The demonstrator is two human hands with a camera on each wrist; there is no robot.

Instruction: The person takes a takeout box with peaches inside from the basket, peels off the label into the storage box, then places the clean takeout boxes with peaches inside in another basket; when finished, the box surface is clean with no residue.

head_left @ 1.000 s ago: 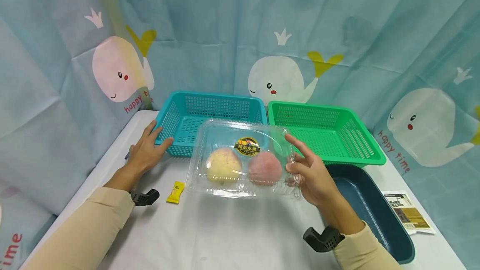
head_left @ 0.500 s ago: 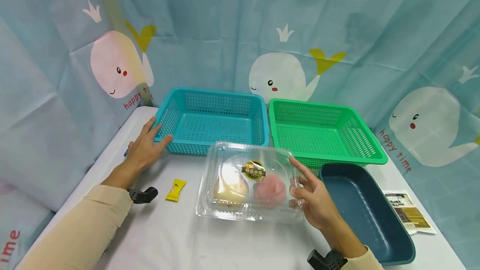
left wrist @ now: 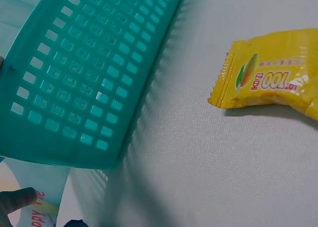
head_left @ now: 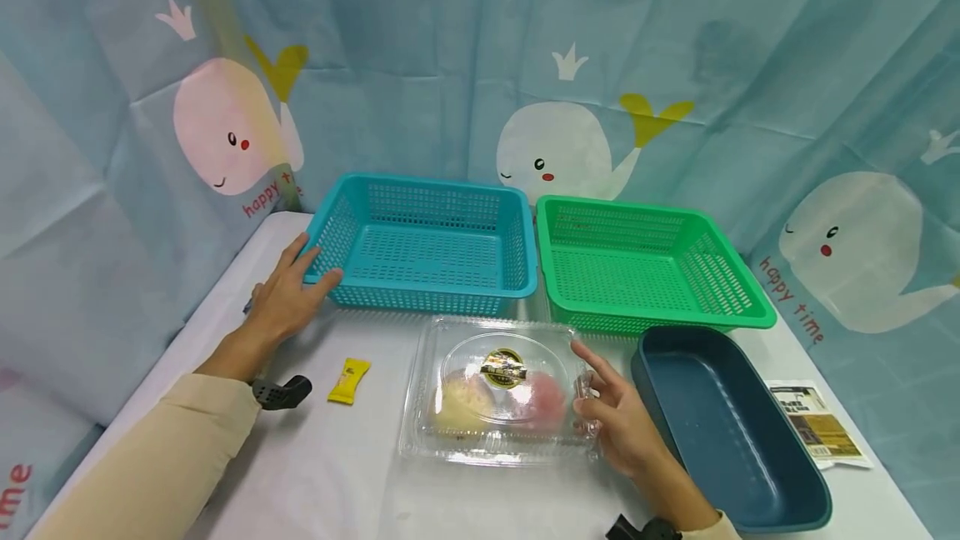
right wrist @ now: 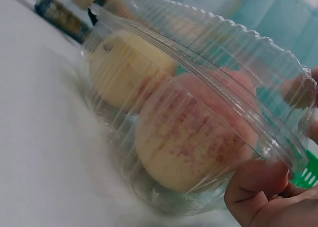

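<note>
In the head view my right hand (head_left: 626, 423) holds the right side of a clear plastic fruit box (head_left: 498, 457), low at the table's middle. Its index finger lies along the lid; the right wrist view shows my thumb (right wrist: 258, 187) on the box's edge. Inside are two peaches, a yellowish one (head_left: 462, 408) on the left and a pink one (head_left: 545, 402) on the right. My left hand (head_left: 281, 298) rests with spread fingers at the left front corner of a blue basket (head_left: 420, 300). Most of that hand is outside the left wrist view.
A green basket (head_left: 637, 319) stands right of the blue one. In front of it is a dark blue tub (head_left: 813, 473), with a white and brown packet (head_left: 817, 427) beyond. A small yellow candy wrapper (head_left: 348, 382) lies near my left wrist. Curtains enclose the table.
My right hand has lowered the fruit box from in front of the blue basket toward the table, and the box now lies flatter. My left hand has stayed at the basket corner.
</note>
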